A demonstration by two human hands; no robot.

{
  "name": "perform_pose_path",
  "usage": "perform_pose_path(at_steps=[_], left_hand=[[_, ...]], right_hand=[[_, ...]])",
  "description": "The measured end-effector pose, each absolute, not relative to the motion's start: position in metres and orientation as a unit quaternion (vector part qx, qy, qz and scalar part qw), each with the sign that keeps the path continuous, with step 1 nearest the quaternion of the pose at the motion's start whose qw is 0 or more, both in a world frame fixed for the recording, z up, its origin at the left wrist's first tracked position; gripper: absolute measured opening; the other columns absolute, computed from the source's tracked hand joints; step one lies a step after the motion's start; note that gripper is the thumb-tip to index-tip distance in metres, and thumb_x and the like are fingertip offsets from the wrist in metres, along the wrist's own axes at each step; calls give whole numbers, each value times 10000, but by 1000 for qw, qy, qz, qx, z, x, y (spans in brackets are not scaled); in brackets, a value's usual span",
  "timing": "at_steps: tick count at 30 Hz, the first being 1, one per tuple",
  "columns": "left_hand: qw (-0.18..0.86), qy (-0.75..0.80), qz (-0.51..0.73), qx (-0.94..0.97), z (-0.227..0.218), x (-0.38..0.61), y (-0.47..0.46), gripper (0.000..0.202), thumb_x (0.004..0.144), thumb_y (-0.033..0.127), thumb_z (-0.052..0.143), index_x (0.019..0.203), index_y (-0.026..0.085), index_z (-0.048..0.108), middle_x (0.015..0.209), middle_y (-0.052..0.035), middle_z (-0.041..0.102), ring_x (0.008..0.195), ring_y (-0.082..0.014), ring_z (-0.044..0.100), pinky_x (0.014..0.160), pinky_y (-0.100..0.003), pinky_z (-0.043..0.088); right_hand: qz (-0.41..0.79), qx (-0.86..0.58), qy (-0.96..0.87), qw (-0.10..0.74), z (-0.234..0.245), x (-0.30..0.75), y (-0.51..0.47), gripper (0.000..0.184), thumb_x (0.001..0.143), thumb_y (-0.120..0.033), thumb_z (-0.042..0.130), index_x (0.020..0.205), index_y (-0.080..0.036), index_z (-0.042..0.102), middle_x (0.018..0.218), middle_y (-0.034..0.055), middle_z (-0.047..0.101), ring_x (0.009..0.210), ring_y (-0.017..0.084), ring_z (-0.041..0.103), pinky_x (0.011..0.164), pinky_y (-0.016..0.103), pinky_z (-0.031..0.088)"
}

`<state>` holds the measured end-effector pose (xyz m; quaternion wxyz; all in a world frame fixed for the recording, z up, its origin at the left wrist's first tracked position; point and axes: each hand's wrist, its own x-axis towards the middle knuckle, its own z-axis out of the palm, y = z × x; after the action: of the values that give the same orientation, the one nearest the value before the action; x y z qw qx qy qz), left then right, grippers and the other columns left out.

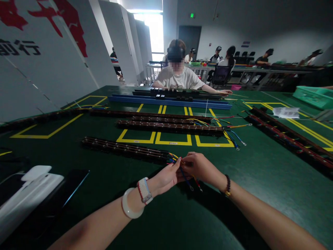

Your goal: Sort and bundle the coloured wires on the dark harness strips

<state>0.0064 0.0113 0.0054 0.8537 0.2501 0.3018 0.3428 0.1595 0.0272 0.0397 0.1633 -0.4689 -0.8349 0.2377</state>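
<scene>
My left hand and my right hand meet at the right end of a long dark strip lying on the green table. Both pinch the bundle of coloured wires that comes out of that end; blue, yellow and red leads with small terminals hang below my fingers. A white bangle and a watch sit on my left wrist, a bead bracelet on my right.
Further dark strips with loose coloured leads lie behind, over yellow floor-style markings. Another long strip runs along the right. A white device sits at the left. A person works opposite at blue rails; a green tray stands far right.
</scene>
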Motion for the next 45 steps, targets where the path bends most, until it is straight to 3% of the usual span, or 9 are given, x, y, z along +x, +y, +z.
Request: perform_pose_path(at_steps=[9,15,23,26,30,34,39,45], left_hand=[[858,311,333,238,-6,6,13,220,899,327,490,859,132,584,828,-64,664,855,-155,630,882,-335,453],[858,313,341,223,-5,7,14,221,892,330,501,885,132,600,855,-73,672,871,-164,627,883,-341,449],[857,311,354,208,0,7,13,266,901,373,470,921,145,607,950,-76,662,923,-163,612,906,-339,439],[854,325,356,195,-1,7,14,284,909,387,445,889,150,601,908,-65,658,875,-152,614,867,-322,448],[848,342,367,168,1,8,14,184,912,286,468,839,161,581,840,-19,642,790,-110,600,786,-254,453],[850,349,366,145,4,8,13,198,915,236,462,761,154,556,717,23,587,664,-65,560,687,-189,443],[858,341,362,128,0,8,14,192,910,222,472,751,150,553,724,27,577,661,-50,545,717,-164,434],[858,339,351,164,-5,7,15,201,904,265,480,766,146,564,717,-6,615,657,-90,575,690,-211,442]], right_hand=[[168,-502,-840,119,36,147,9,148,846,-205,521,865,-162,661,846,48,587,693,118,550,629,216,408],[91,-510,-854,48,38,144,7,213,872,-175,482,988,-187,660,883,60,613,715,135,592,618,228,406],[62,-523,-849,50,46,150,12,224,910,-240,446,1010,-239,646,872,35,634,690,136,598,571,230,381],[8,-514,-857,28,36,146,10,223,888,-189,465,1038,-193,629,913,75,638,732,161,590,581,248,400],[-83,-472,-878,4,23,136,0,334,840,-68,452,1148,-89,583,1019,160,623,850,224,562,654,314,445],[-130,-447,-885,5,20,128,-9,373,839,-39,405,1177,-38,564,991,181,618,800,236,537,667,358,448],[-133,-452,-882,14,16,124,-18,381,831,-70,424,1185,-2,549,991,197,602,797,255,524,677,396,446],[-60,-478,-875,36,23,131,-15,354,811,-90,484,1153,-74,573,977,145,612,837,222,552,749,352,439]])
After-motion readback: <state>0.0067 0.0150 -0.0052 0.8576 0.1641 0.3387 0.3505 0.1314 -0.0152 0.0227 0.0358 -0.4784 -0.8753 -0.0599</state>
